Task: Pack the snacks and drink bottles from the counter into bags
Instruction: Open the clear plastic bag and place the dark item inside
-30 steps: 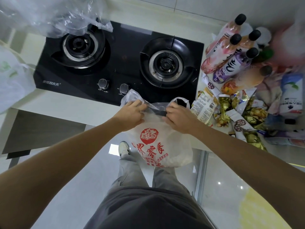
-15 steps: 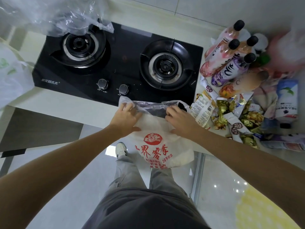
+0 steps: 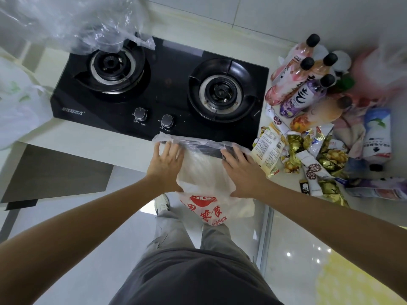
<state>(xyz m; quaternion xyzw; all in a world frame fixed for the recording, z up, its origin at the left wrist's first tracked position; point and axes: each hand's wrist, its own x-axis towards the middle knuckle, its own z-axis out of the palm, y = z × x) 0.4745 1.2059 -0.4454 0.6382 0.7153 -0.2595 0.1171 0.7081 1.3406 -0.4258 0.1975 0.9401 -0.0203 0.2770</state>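
Note:
A white plastic bag [image 3: 207,179] with red print lies over the counter's front edge, its lower part hanging down. My left hand [image 3: 166,164] lies flat on the bag's left side with fingers spread. My right hand [image 3: 241,170] lies flat on its right side. Right of the stove stand several drink bottles [image 3: 304,93] with black caps, pink, purple and orange. In front of them is a heap of snack packets [image 3: 308,155], some gold-wrapped, one pale sachet [image 3: 267,148] close to my right hand. A white bottle [image 3: 376,133] lies at the far right.
A black two-burner gas stove [image 3: 167,89] fills the counter's middle, its knobs just beyond the bag. Crumpled clear plastic [image 3: 77,20] covers the back left burner. Another white bag [image 3: 15,106] sits at the left edge. A pink blurred bag [image 3: 378,69] is at the back right.
Both hands went from pinching the bag's handles to lying flat on it with straight fingers. The bag has moved farther onto the counter and its mouth has spread wider.

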